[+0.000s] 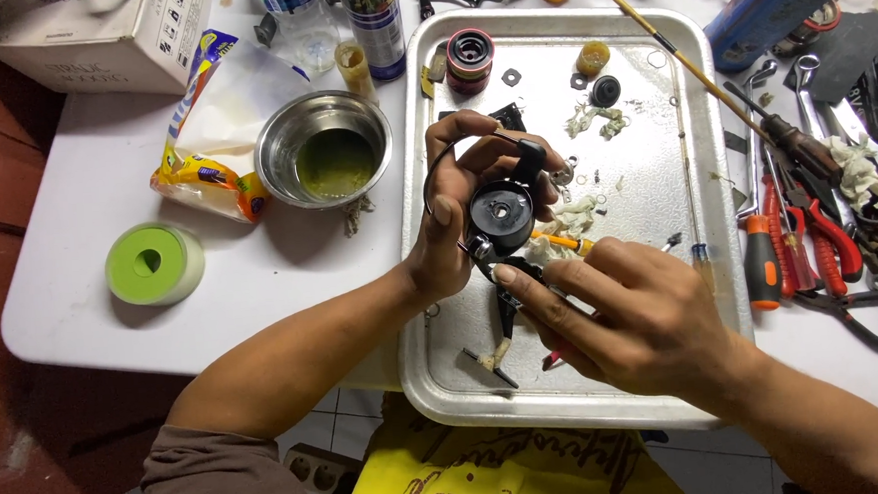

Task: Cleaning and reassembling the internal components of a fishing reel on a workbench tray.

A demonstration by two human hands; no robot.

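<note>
My left hand (pixel 454 211) grips a black fishing reel body (pixel 502 214) with a thin wire bail, held over a metal tray (pixel 667 385). My right hand (pixel 628 312) pinches a small dark part at the reel's lower edge, and an orange-handled tool (pixel 559 241) lies just behind its fingers. Small reel parts lie on the tray: a red and black spool (pixel 469 60), a yellow ring (pixel 593 56), a black knob (pixel 605 90), washers and greasy wads of tissue (pixel 598 118). A small brush (pixel 492 359) rests on the tray near my right hand.
A steel bowl of green liquid (pixel 324 148) stands left of the tray, next to a snack bag (pixel 208 139) and a green tape roll (pixel 152 262). Screwdrivers (pixel 760 260), red pliers (pixel 830 247) and wrenches crowd the right side. A spray can (pixel 372 25) and a cardboard box (pixel 97 34) stand at the back.
</note>
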